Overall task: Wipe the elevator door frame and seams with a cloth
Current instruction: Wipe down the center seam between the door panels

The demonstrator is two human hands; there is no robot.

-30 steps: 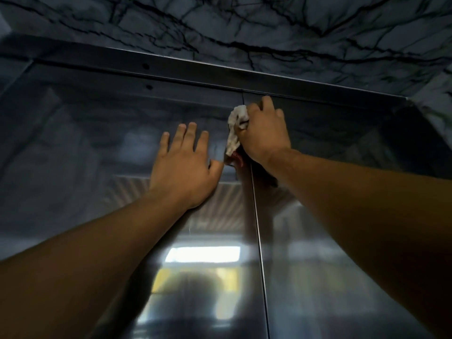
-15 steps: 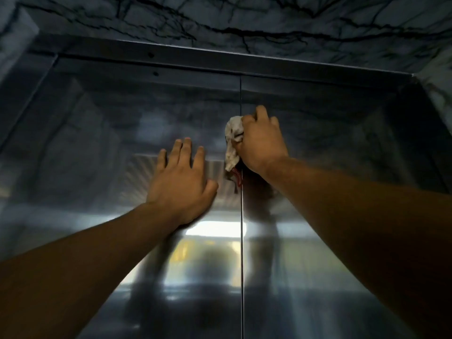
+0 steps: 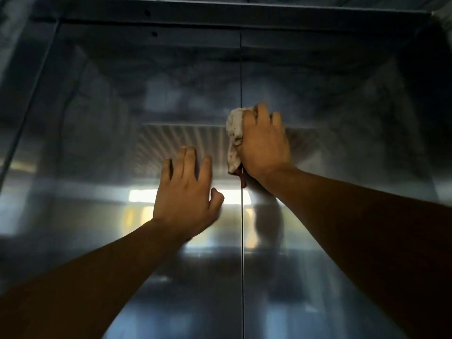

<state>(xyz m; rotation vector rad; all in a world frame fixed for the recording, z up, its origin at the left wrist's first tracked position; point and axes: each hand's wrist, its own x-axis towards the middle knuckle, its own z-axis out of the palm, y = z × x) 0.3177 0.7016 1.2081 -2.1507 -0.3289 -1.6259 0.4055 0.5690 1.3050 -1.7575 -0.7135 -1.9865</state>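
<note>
Two shut steel elevator doors fill the view, meeting at a thin vertical centre seam [image 3: 242, 241]. My right hand [image 3: 265, 145] presses a bunched white cloth [image 3: 234, 138] with a red edge against the seam, well below the top frame bar [image 3: 220, 17]. My left hand [image 3: 186, 192] lies on the left door panel [image 3: 85, 167], fingers spread and slightly lifted, holding nothing. Most of the cloth is hidden under my right palm.
The left frame jamb [image 3: 29, 77] slants up the left side. Marble wall shows at the top right corner [image 3: 444, 18]. The right door panel [image 3: 354, 118] reflects a ceiling grille and lights.
My right hand has slid the cloth down the centre seam, away from the top frame. The left hand has moved down the left door too, and the view has tilted lower.
</note>
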